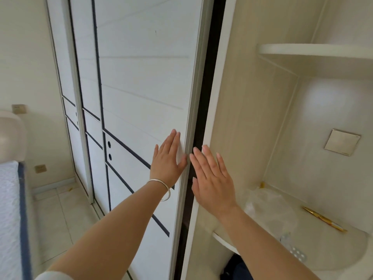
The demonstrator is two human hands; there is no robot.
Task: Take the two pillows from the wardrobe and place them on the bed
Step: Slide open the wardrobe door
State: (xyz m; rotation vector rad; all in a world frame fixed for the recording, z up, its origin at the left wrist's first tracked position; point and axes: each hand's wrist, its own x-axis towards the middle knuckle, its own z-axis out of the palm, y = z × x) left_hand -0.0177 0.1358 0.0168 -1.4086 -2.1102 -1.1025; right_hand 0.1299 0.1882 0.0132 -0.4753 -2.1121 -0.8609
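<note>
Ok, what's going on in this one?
A person stands at a white sliding wardrobe door. The left hand lies flat on the door by its edge; the right hand is open at the dark gap beside it. No pillows are visible. A corner of the bed shows at left.

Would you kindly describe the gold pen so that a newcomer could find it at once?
Start at the open corner shelves right of the white sliding door. On the lower shelf, right of the crumpled clear plastic bag, lies the gold pen. It is the only slim, shiny gold stick there, lying slantwise.
</note>
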